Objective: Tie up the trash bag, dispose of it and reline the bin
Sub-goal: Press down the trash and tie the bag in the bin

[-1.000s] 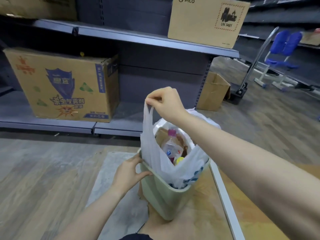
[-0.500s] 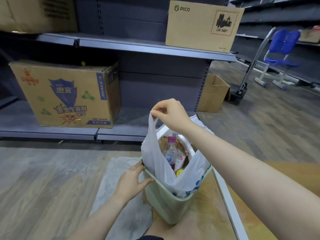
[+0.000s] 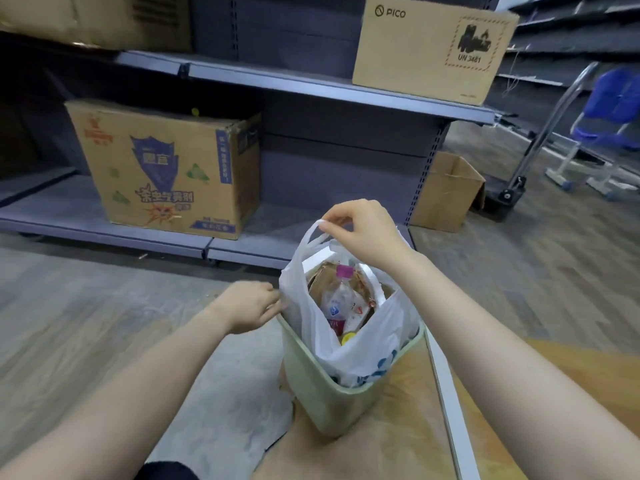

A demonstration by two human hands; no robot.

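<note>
A pale green bin [image 3: 322,386] stands on the floor between my arms. A white plastic trash bag [image 3: 381,337] sits inside it, mouth open, showing a clear bottle with a purple cap [image 3: 341,292], brown cardboard and other rubbish. My right hand [image 3: 363,230] pinches one of the bag's handle loops and holds it up above the bin. My left hand [image 3: 251,306] is at the bin's left rim, fingers against the bag's side; whether it grips the plastic is unclear.
Grey metal shelving [image 3: 311,88] runs behind the bin, with a printed carton [image 3: 166,168] on the low shelf and a PICO box [image 3: 429,46] above. A small open carton [image 3: 446,192] and a hand truck [image 3: 512,188] stand to the right. A white strip [image 3: 446,403] lies beside the bin.
My left hand has slid up from gripping the bin's side to the rim by the bag. My right hand still holds the handle loop, now lower in view as the head tilted.
</note>
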